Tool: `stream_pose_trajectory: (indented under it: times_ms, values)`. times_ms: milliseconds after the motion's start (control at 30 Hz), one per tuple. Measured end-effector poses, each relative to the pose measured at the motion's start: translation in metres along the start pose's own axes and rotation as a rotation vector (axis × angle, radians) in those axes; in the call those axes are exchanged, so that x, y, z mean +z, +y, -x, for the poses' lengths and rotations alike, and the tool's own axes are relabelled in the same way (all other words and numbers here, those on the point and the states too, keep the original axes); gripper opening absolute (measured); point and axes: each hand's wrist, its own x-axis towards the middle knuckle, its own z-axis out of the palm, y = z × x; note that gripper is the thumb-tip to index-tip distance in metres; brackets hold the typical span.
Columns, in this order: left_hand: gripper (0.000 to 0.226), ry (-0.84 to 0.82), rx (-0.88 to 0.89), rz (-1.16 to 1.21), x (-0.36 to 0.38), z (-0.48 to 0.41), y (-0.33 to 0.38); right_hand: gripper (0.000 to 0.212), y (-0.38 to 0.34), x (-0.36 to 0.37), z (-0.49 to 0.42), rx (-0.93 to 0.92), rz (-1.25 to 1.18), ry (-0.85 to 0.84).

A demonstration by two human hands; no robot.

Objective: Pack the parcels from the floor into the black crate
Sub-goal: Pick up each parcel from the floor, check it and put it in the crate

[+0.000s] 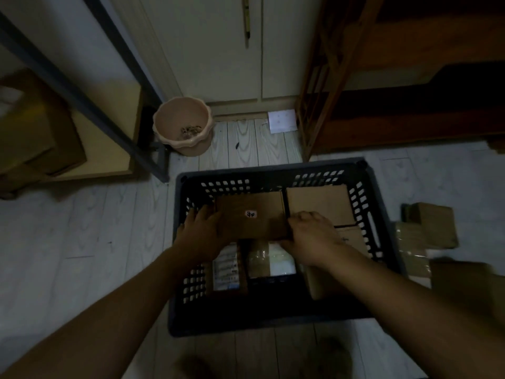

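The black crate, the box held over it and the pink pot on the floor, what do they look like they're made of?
Black crate: likely moulded plastic, matt; its walls are a grid of cut-out holes.
Box: brown cardboard, dull, with sharp folded edges and a small white sticker.
Pink pot: smooth, scalloped rim; ceramic or plastic, the dim light leaves it open.

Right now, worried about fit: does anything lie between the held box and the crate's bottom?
Yes. Under the near edge of the held box, inside the black crate, lie a labelled parcel and a clear-wrapped parcel; it would likely rest on them.
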Motion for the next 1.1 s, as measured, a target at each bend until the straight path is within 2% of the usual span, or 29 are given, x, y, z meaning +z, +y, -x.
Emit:
stream_pose_trajectory:
  times_ms: [200,367,500,600,700,900,1100]
  values:
    - [0.079,-0.069,0.025,0.092,-0.131,0.123,0.057,0.051,-0.020,-0.137,0.124,0.077,-0.125,0.025]
    - [0.075,-0.018,0.009,0.146,-0.249,0.246,0.112,0.050,-0.030,-0.249,0.233,0.090,-0.236,0.072]
    - [0.065,0.077,-0.028,0.235,-0.298,0.330,0.137,0.052,-0.025,-0.302,0.311,0.134,-0.255,0.163]
    - [0.069,0.114,0.021,0.347,-0.315,0.379,0.155,0.058,-0.019,-0.317,0.367,0.203,-0.269,0.236]
    - [0.070,0.111,0.167,0.452,-0.319,0.422,0.185,0.068,-0.013,-0.311,0.429,0.322,-0.363,0.298]
    - [0.068,0.016,0.400,0.410,-0.298,0.490,0.248,0.068,0.004,-0.285,0.547,0.507,-0.468,0.340]
    - [0.071,-0.044,0.439,0.363,-0.266,0.525,0.304,0.065,0.045,-0.263,0.635,0.578,-0.457,0.372]
